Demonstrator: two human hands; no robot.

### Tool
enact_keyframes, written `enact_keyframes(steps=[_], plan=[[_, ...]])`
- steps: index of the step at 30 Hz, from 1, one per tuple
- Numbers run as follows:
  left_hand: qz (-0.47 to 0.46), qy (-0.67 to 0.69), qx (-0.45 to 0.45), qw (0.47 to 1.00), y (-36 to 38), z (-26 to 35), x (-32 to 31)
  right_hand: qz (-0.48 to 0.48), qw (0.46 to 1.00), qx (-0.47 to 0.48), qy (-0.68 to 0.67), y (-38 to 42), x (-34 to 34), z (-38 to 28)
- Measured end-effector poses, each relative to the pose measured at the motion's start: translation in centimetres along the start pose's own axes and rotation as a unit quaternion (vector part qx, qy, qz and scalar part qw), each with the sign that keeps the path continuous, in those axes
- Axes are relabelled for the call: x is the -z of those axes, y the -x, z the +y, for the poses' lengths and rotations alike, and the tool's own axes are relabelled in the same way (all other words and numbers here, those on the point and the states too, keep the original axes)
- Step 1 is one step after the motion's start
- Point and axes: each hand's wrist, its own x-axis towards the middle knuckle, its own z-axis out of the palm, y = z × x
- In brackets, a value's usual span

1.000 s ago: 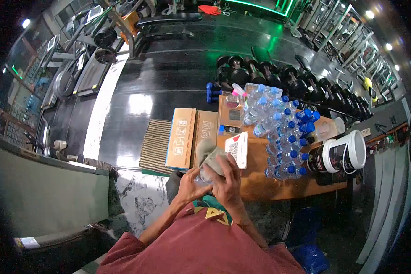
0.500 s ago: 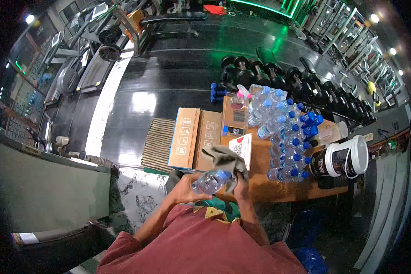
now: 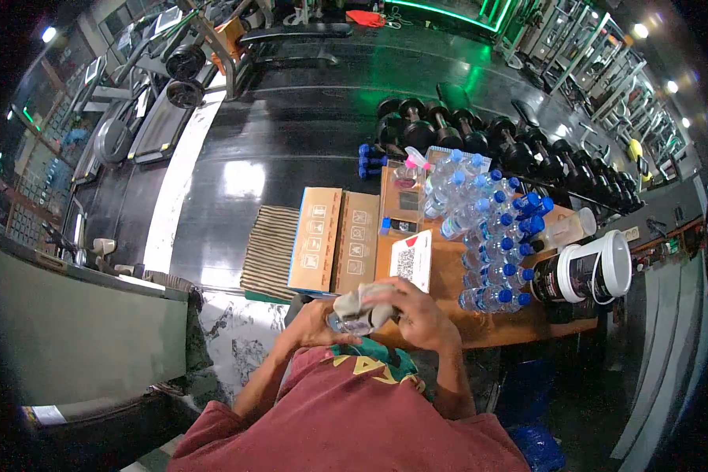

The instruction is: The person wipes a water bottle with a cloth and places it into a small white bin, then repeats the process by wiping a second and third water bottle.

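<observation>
Close to my body, my left hand (image 3: 312, 324) is wrapped round the lower part of a clear plastic water bottle (image 3: 351, 323), which lies tilted to the right. My right hand (image 3: 422, 316) presses a grey-beige cloth (image 3: 366, 303) over the bottle's upper end. The cap is hidden under the cloth. Just beyond my hands, a white card with a QR code (image 3: 411, 262) stands on the wooden table (image 3: 448, 322). Several water bottles with blue caps (image 3: 497, 252) stand in a tight group on the right of the table.
Cardboard boxes (image 3: 318, 236) and a striped mat (image 3: 269, 250) lie left of the table. White-lidded tubs (image 3: 578, 274) sit at its right end. A spray bottle with a pink nozzle (image 3: 407, 175) stands at the back. Dumbbells (image 3: 468, 130) line the floor beyond.
My right hand has brought the cloth leftward onto the bottle and now covers its cap end. My left hand keeps its hold on the bottle.
</observation>
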Motion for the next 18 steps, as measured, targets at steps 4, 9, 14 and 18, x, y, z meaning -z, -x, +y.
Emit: enact_keyframes(steps=[4,9,14,18], plan=[[0.022,0.098,-0.012,0.995,0.1,-0.4,-0.6,0.094,0.982,-0.04,-0.157,0.5,-1.5,3.6],[0.059,0.275,0.05,0.958,0.5,-2.1,-1.1,0.093,0.926,-0.233,-0.281,1.7,-2.6,3.7],[0.052,0.423,0.077,0.901,-0.7,-3.4,-2.7,0.466,0.771,-0.179,-0.394,0.4,-6.4,3.3],[-0.072,0.608,0.025,0.79,-1.6,-1.3,-3.0,0.458,0.842,-0.124,-0.255,-1.1,-6.6,2.2]])
